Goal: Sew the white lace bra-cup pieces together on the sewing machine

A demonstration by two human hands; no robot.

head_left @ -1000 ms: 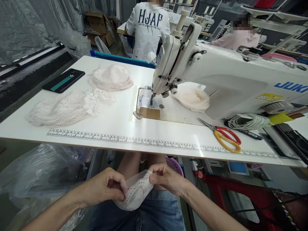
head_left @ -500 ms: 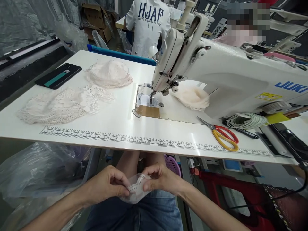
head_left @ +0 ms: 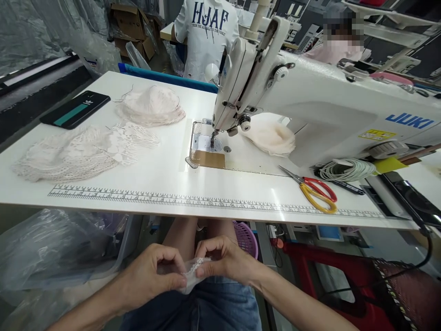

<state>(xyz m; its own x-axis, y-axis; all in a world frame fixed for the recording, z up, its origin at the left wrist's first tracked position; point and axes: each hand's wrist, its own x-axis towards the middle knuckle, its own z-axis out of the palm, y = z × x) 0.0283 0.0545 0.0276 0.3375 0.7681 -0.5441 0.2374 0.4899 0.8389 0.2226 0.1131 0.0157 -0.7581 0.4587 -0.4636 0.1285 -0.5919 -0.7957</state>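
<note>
Hands over your lap, below the counter (head_left: 213,209): your left hand (head_left: 155,276) and right hand (head_left: 223,259) have bunched the lace-edged piece (head_left: 191,273) smaller, both pinching it between fingertips.

Sheer cloth piece (head_left: 191,276) with openwork lace edge, possibly mesh, glossy smooth white tabletop (head_left: 165,174), glossy enamelled sewing machine (head_left: 310,105), bare metal needle plate (head_left: 203,145), crinkled clear plastic bag (head_left: 51,248), matt blue denim (head_left: 220,305)

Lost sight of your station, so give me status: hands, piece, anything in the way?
Left hand and right hand both pinching the lace piece over the lap, below the table edge. Nothing between hands and table.
</note>
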